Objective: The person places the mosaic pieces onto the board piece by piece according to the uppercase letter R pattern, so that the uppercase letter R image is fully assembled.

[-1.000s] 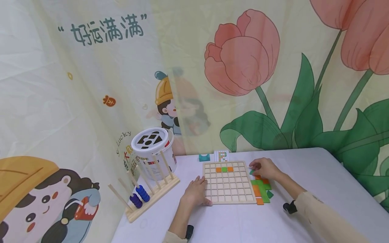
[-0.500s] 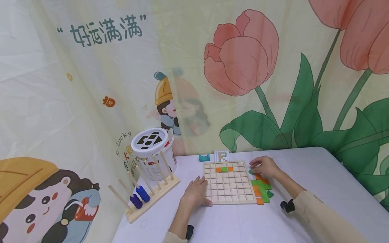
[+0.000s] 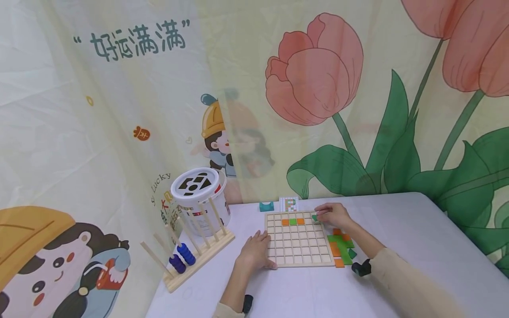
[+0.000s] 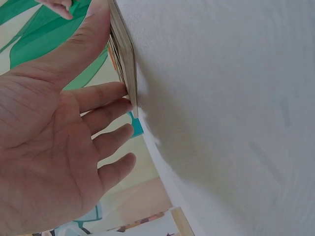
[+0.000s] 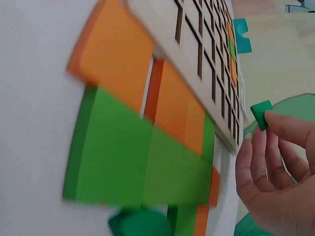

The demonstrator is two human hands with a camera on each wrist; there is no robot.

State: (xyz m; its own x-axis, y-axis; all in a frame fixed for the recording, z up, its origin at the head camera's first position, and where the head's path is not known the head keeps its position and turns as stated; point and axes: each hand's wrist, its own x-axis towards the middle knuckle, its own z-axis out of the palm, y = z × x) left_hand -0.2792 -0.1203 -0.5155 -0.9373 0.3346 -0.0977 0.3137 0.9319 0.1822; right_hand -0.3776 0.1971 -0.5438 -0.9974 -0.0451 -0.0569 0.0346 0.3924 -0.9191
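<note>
A wooden grid board (image 3: 299,242) lies on the table with an orange, a green and another orange tile (image 3: 300,221) in a row near its top. The left hand (image 3: 255,252) rests against the board's left edge, fingers fairly straight; in the left wrist view the thumb and fingertips touch the board's side (image 4: 129,64). Over the board's top right corner, the right hand (image 3: 335,216) pinches a dark green piece (image 5: 262,114) between thumb and finger. Orange and light green tiles (image 3: 344,248) lie along the board's right side, a dark green piece (image 3: 352,253) beside them.
A wooden peg rack (image 3: 200,260) with blue beads stands left of the board, in front of a white lidded bucket (image 3: 195,187). Behind the board lie a teal piece (image 3: 266,206) and a patterned card (image 3: 289,204). A printed curtain hangs behind the table.
The right hand has lifted the dark green piece from beside the board and moved left with it, over the board's top right corner. The left hand has stayed at the left edge.
</note>
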